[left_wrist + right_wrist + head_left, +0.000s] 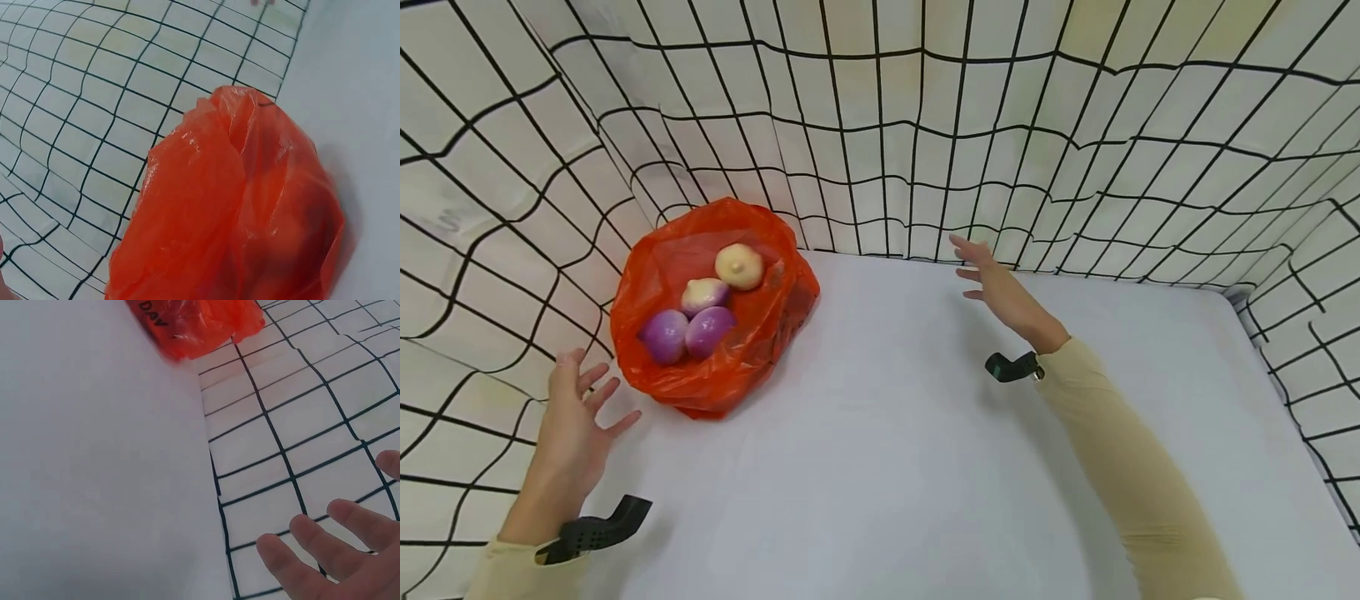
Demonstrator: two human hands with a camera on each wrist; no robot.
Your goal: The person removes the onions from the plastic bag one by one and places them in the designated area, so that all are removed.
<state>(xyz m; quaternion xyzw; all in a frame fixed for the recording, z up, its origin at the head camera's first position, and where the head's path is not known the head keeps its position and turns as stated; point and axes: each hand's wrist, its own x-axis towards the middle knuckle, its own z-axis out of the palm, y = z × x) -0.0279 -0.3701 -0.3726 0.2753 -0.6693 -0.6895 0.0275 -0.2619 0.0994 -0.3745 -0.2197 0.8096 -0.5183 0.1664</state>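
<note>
An orange-red plastic bag (775, 325) stands with its mouth open at the back left of the white table. Inside it lie several purple and pale onions (707, 332). My left hand (578, 425) hovers just left of the bag, fingers spread and holding nothing. In the left wrist view the bag (244, 206) fills the middle, while only a sliver of the hand shows at the left edge. Over the table's back right part, my right hand (1003, 287) is held with fingers extended and nothing in it. The right wrist view shows its spread fingers (319, 547) at the lower right.
White walls with a black grid pattern (880, 125) enclose the white table (865, 433) at the back and both sides. The bag is close to the left back corner. A dark strap-mounted device (598, 529) sits on the left wrist, another (1009, 367) on the right.
</note>
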